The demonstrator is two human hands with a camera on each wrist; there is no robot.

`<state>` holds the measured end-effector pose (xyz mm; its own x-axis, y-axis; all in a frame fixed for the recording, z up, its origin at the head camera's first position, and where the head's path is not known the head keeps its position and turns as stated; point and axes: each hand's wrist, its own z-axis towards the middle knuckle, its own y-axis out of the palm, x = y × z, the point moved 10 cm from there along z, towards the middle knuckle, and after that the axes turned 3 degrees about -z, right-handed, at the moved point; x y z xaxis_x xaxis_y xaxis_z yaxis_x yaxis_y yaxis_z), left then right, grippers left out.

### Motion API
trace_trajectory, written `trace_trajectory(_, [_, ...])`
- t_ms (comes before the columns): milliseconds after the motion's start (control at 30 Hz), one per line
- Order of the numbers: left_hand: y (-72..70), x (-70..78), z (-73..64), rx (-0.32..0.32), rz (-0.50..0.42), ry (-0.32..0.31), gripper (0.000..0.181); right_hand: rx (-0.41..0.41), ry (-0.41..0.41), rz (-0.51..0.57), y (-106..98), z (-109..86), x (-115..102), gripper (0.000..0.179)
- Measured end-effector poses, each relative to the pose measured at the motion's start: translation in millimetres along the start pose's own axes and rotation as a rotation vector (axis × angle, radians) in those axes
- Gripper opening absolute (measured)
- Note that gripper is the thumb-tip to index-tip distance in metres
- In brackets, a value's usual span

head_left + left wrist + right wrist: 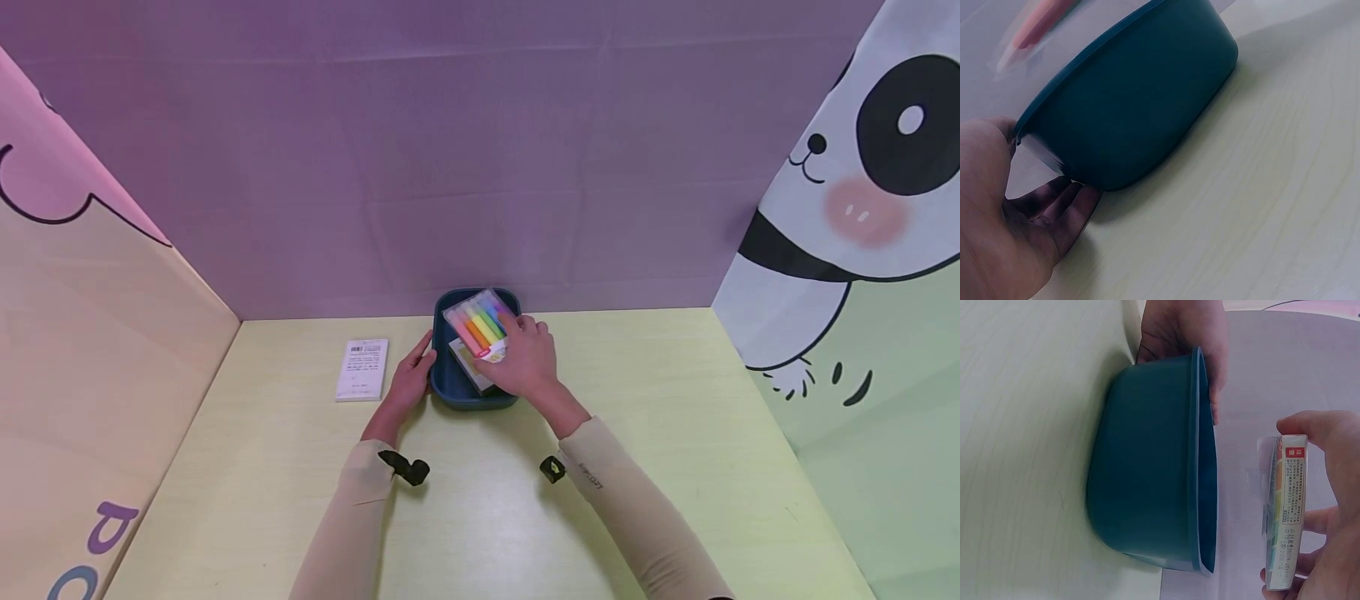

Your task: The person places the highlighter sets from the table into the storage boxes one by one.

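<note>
A dark blue plastic bin (474,404) stands at the table's back edge. My left hand (411,377) holds its left side; in the left wrist view the thumb is at the rim and the fingertips (1088,194) are low against the wall near the base. My right hand (531,357) grips a clear-fronted pack of coloured markers (480,325) above the bin. In the right wrist view the pack (1291,512) is held by its edges, apart from the bin's rim. Beneath it, a white and yellowish box (471,372) leans inside the bin, partly hidden.
Left of the bin lies a white printed pad (363,370) on the pale wooden table (480,517). A purple cloth wall (480,167) rises right behind the bin. Printed panels border the table on the left and right.
</note>
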<state>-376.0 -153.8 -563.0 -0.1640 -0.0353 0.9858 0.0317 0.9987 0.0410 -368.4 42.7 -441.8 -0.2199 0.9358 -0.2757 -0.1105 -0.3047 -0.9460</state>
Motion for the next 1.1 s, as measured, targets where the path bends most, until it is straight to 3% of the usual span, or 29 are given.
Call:
trace_trajectory(467, [6.3, 2.6, -0.8, -0.022, 0.017, 0.014, 0.049, -0.033, 0.013, 0.001, 11.8, -2.0, 1.8, 0.086])
trace_trajectory(1100, [-0.3, 1.6, 0.0, 0.009, 0.059, 0.021, 0.048, -0.051, 0.017, 0.013, 24.3, -0.2, -0.3, 0.083])
